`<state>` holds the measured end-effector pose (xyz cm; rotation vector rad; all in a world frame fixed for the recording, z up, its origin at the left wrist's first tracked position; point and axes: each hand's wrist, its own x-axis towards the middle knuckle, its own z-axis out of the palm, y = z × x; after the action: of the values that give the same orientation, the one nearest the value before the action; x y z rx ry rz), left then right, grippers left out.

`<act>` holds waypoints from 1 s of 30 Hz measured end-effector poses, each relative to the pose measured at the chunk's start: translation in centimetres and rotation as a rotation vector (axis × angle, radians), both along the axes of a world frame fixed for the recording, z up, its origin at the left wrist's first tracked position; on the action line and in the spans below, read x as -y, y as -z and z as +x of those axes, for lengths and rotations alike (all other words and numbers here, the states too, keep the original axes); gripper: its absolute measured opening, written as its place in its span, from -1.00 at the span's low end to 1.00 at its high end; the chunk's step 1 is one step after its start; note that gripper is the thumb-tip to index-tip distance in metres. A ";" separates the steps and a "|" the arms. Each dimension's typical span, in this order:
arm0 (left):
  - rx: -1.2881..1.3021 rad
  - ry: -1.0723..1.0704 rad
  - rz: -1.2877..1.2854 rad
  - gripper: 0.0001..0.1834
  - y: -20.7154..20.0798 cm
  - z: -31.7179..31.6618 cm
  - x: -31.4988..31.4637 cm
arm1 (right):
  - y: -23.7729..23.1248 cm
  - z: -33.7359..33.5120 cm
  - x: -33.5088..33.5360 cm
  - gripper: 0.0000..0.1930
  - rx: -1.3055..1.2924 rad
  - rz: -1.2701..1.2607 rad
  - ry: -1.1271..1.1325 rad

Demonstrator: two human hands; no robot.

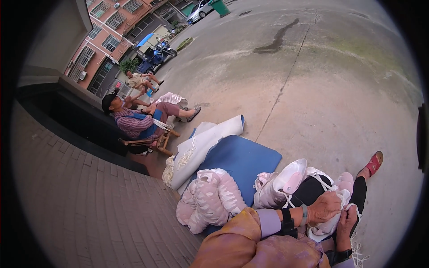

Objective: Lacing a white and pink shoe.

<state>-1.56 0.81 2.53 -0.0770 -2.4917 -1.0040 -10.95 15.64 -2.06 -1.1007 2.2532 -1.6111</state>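
Observation:
A pale pink and white shoe [324, 229] rests on my lap. Above it, my left hand [325, 208] is closed, its fingertips pinched at the white shoelace and partly hidden. Close beside it, my right hand [346, 222] grips the same shoelace [359, 211], which loops out past the fingers. Loose white laces [357, 252] dangle below my right wrist. More pale pink shoes [288, 181] with white laces lie just beyond my left hand, against my dark trouser leg [309, 191].
A heap of pink shoe pieces [212, 196] lies left on a blue mat [239, 161], beside a rolled white sheet [210, 143]. A brick wall [103, 201] runs along my left. Two people sit farther off, the nearer on a wooden chair [165, 142]. My red sandal [374, 164] is on the concrete.

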 end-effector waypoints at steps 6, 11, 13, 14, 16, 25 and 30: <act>0.075 -0.438 0.358 -0.76 -0.1 0.4 3.0 | 0.8 -0.4 0.5 -0.92 -0.005 0.029 -0.073; 0.029 -0.674 0.634 -0.72 1.2 2.4 6.7 | 1.2 -0.6 -0.4 -0.94 0.109 0.066 -0.043; 0.087 -0.670 1.033 -0.74 1.6 3.2 7.9 | 0.3 -0.6 -0.6 -0.96 0.139 0.081 -0.045; 0.077 -0.677 1.116 -0.74 2.0 3.5 8.3 | -0.1 -0.5 -0.6 -0.96 0.133 0.081 -0.048; 0.132 -0.665 1.139 -0.74 1.4 3.8 7.6 | -0.4 -0.3 -0.7 -0.98 0.068 0.087 -0.028; 0.115 -0.516 0.889 -0.74 3.3 1.5 1.5 | -2.9 -0.8 -0.6 -0.84 -0.068 0.134 -0.058; 0.194 -0.421 0.881 -0.72 2.0 0.2 0.6 | -6.3 1.9 3.0 -0.74 -0.198 0.133 -0.354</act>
<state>-1.35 0.23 0.51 0.8029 -1.8643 -1.8420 -9.08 12.60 4.27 -1.5735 2.0859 -1.2446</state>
